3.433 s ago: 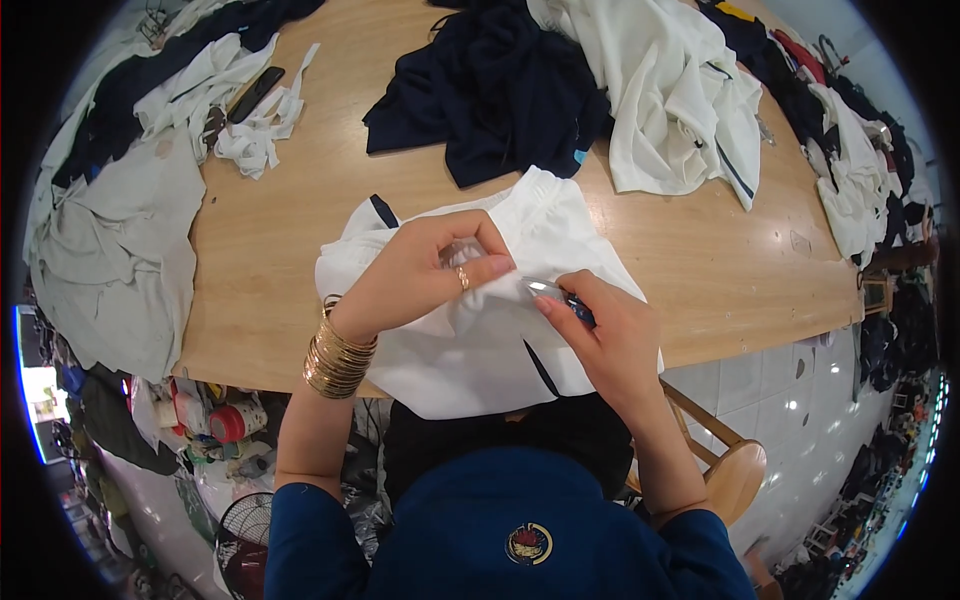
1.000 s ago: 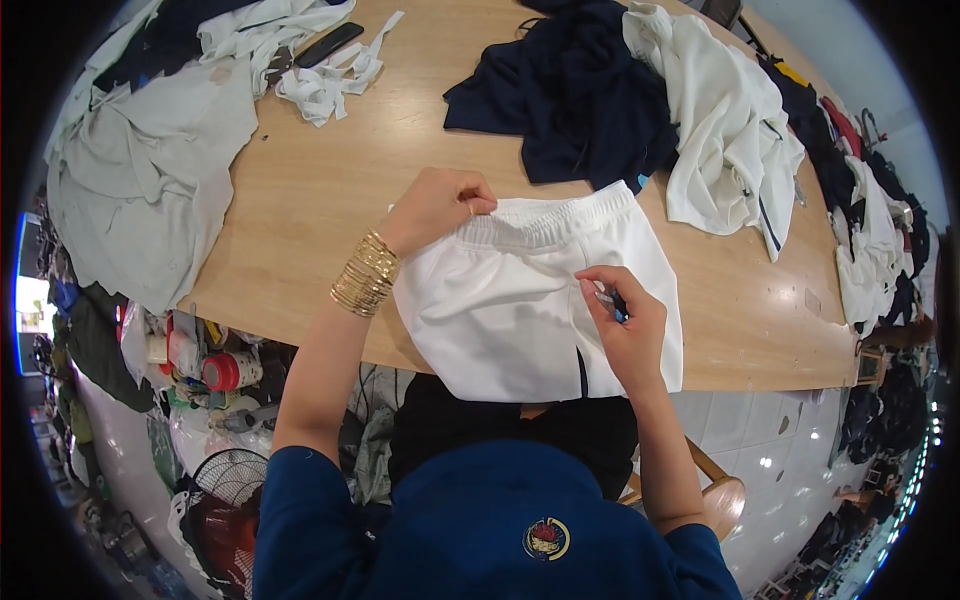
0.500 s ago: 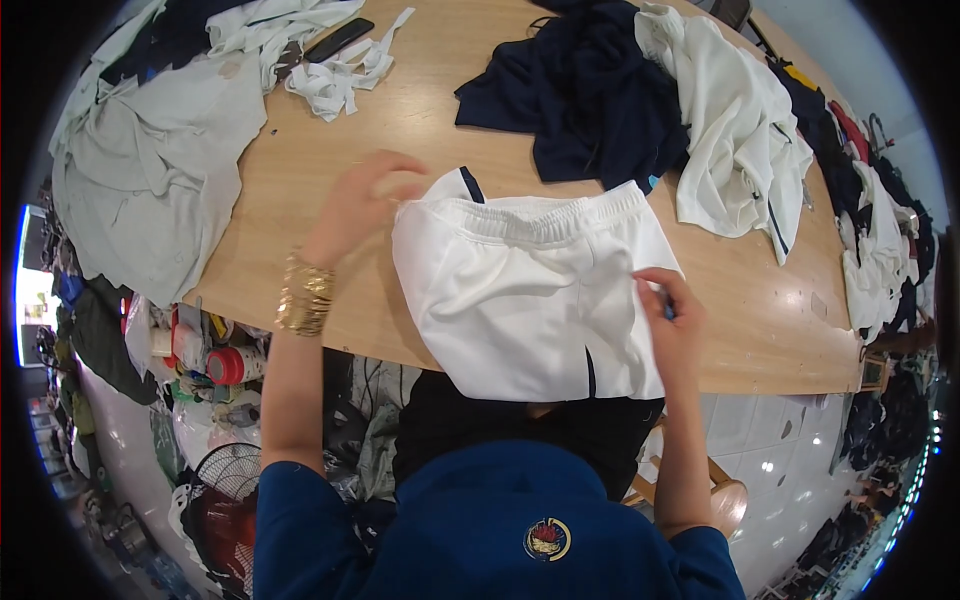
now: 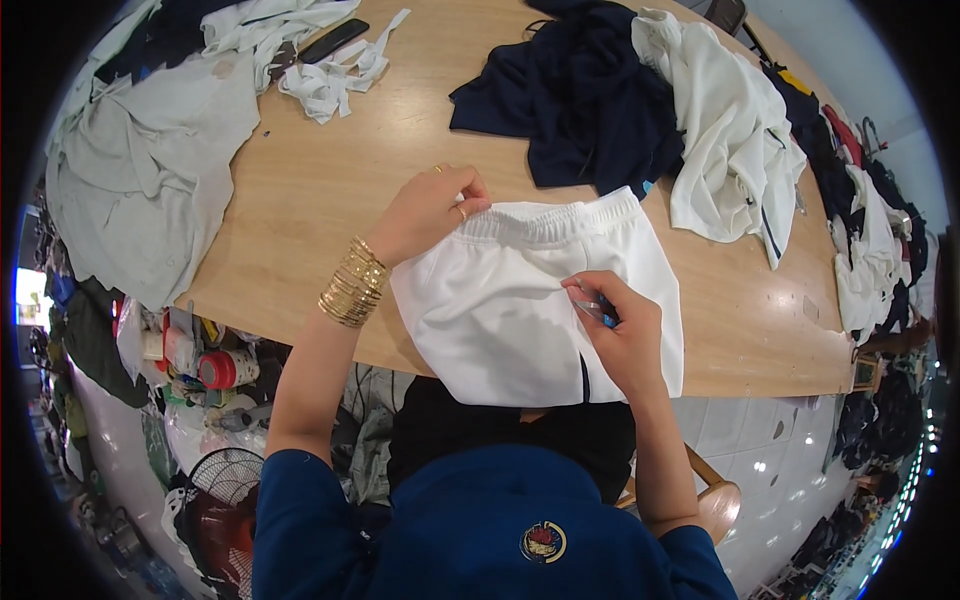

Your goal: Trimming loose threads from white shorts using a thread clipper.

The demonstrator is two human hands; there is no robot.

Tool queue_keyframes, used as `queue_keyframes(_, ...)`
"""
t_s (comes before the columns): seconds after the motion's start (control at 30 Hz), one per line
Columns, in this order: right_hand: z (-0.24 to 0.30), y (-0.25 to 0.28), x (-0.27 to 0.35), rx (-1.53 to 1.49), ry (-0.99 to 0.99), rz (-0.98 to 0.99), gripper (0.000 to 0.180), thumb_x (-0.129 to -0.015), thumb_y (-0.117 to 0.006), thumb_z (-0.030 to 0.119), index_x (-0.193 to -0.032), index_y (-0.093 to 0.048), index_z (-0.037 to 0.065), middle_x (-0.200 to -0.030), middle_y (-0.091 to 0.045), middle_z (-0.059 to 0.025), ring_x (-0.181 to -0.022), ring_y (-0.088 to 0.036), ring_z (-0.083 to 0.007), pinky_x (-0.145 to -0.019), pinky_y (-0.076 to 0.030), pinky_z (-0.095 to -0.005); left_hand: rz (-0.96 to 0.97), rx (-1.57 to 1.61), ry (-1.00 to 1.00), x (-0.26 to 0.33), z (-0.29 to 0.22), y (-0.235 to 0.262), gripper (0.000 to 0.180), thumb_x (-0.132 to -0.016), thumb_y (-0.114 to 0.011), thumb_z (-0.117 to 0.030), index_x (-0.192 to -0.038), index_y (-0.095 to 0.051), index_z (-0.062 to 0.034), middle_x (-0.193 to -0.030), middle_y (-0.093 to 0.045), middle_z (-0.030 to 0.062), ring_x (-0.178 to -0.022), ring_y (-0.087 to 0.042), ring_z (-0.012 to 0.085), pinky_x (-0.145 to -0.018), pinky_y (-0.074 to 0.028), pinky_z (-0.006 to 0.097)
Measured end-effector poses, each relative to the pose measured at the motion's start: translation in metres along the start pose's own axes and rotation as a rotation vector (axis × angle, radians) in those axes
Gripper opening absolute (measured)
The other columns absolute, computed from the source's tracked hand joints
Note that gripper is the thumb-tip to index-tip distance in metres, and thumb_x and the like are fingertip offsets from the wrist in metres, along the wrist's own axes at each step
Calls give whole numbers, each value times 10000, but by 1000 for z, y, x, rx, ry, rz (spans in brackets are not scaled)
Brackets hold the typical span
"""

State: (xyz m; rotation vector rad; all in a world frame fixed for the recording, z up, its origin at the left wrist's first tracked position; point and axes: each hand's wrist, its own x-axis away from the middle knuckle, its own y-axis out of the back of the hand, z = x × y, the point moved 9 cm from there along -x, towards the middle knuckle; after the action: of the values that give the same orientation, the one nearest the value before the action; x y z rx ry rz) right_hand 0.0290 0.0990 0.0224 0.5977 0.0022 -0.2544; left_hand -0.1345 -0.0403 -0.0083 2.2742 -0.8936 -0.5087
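Note:
White shorts with a gathered elastic waistband and a dark stripe at the lower hem lie over the table's near edge, waistband away from me. My left hand, with gold bangles at the wrist, is closed in a pinch on the left end of the waistband. Above the front of the shorts, my right hand is closed around small thread snips, metal with a blue part. Most of the snips is hidden in the palm.
Navy garments and a white garment are heaped at the far right. On the left lie a grey-white cloth, white fabric strips and a black phone-like object. A wooden stool stands below the table.
My left hand has come right and down from beside the shorts, and now pinches the waistband. From the shorts' right edge, my right hand has moved left over their front with the snips.

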Motion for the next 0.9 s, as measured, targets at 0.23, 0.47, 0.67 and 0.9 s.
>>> queue_keyframes(0.23,1,-5,-9,258,-49,7,243,-735,-674,134,-958,-591,86,-722,-611,-71,-608,-588,-192,-563,-455,-280,-337,-450,-401,35,-71,34,105,-778,-614,-152,-817,-538,-91,-789,-534,28,-827,-513,206,-770,-366,321)
queue_keyframes(0.47,30,-10,-14,299,136,-38,326,-773,-665,353,-936,-574,85,-634,-560,-37,-570,-540,-178,-533,-406,-300,46,525,184,61,-33,9,125,-896,-531,-171,-869,-535,-49,-982,-580,27,-859,-490,84,-744,-408,241)
queue_keyframes(0.67,32,-22,-7,280,225,-76,257,-805,-630,329,-855,-573,83,-638,-564,-37,-556,-527,-197,-546,-379,-314,28,1111,323,76,-26,-15,220,-932,-482,-236,-906,-559,-32,-1107,-575,45,-834,-456,72,-750,-407,211)
queue_keyframes(0.9,37,-35,-6,375,222,-76,257,-827,-595,343,-834,-570,88,-654,-580,-42,-583,-552,-212,-548,-381,-321,36,1345,334,77,-22,-21,207,-927,-484,-225,-893,-562,-36,-1208,-524,67,-777,-412,71,-706,-384,195)
